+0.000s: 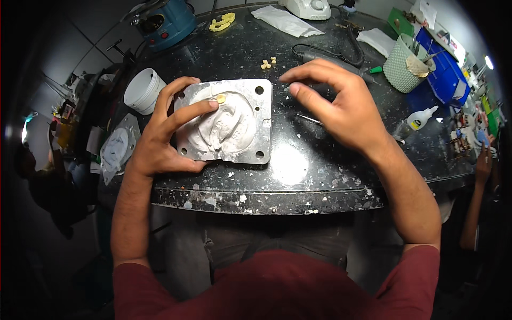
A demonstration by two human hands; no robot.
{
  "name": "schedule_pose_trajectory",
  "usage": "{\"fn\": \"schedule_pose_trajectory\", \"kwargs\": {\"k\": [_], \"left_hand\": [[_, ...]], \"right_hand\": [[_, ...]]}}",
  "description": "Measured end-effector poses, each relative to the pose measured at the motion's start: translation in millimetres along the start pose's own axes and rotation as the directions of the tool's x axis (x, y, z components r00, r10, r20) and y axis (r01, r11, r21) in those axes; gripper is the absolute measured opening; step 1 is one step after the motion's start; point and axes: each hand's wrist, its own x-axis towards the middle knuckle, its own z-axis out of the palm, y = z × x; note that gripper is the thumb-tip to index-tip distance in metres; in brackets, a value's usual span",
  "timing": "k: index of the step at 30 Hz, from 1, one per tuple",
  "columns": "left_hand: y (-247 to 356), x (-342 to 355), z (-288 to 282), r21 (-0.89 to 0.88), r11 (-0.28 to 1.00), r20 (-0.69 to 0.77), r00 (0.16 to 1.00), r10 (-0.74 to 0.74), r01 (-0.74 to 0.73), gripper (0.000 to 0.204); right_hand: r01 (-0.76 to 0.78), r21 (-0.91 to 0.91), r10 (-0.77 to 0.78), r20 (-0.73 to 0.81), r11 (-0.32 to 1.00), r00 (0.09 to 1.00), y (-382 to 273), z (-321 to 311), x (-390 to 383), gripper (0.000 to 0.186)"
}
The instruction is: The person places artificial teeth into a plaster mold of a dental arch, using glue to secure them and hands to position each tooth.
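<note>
- Step in hand, as judged: seating or checking one small ivory, tooth-shaped piece (221, 98) in a white, uneven plaster mass (237, 130) that fills a square grey metal frame with corner holes (261, 141).
- Location: the ivory piece is at the far side of the plaster, just beside the left index fingertip; whether the tip presses it or merely touches the plaster cannot be told.
- Further stock: a few loose ivory tooth-shaped pieces (266, 65) lie on the black, paint-flecked worktop (330, 176), beyond the frame's far right corner.
- Next move, as judged: work on this piece calls for a steady frame and light fingertip pressure; adding another calls for a fine pinch from the right hand (349, 109).
- Left hand (154, 133): clamped across the frame's left side, thumb at the near edge, another finger at the far left corner, index reaching inward over the plaster.
- Right hand: raised right of the frame, clear of it; thumb and index apart, pointing left, nothing seen between them. Wrist bent inward, forearm rising from the lower right.
- A slim metal-tipped tool (309, 118) lies partly hidden beneath the right hand.
- The two hands are apart.
</note>
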Motion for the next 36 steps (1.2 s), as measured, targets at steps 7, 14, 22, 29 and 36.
{"fn": "schedule_pose_trajectory", "kwargs": {"k": [7, 14, 22, 29, 36], "left_hand": [[4.8, 2.8, -1.1, 0.050, 0.999, 0.023, 1.000, -0.016, 0.015, 0.097], [4.2, 5.6, 2.3, 0.085, 0.996, 0.015, 1.000, 0.016, -0.017, 0.098], [3.8, 6.7, -0.2, 0.078, 0.997, 0.003, 1.000, 0.025, -0.025, 0.094], [31.1, -6.2, -5.3, 0.041, 0.974, 0.042, 0.974, -0.225, 0.223, 0.103], [76.5, -25.9, 3.1, 0.056, 0.902, -0.159, 0.896, -0.415, 0.428, 0.115]], "right_hand": [[0.070, -0.128, -0.062, 0.065, 0.989, 0.996, -3.8, 18.7, -23.7, 0.047], [0.038, 0.062, -0.042, 0.074, 0.997, 0.996, 1.8, 17.8, -22.3, 0.050], [0.012, 0.133, -0.026, 0.101, 0.991, 0.995, -3.1, 10.6, -20.3, 0.051], [-0.060, -0.003, 0.060, -0.038, 0.998, 0.997, 5.7, -1.3, -4.0, 0.036], [-0.098, -0.467, 0.198, 0.170, 0.879, 0.965, 23.7, 0.3, 56.7, 0.018]]}}
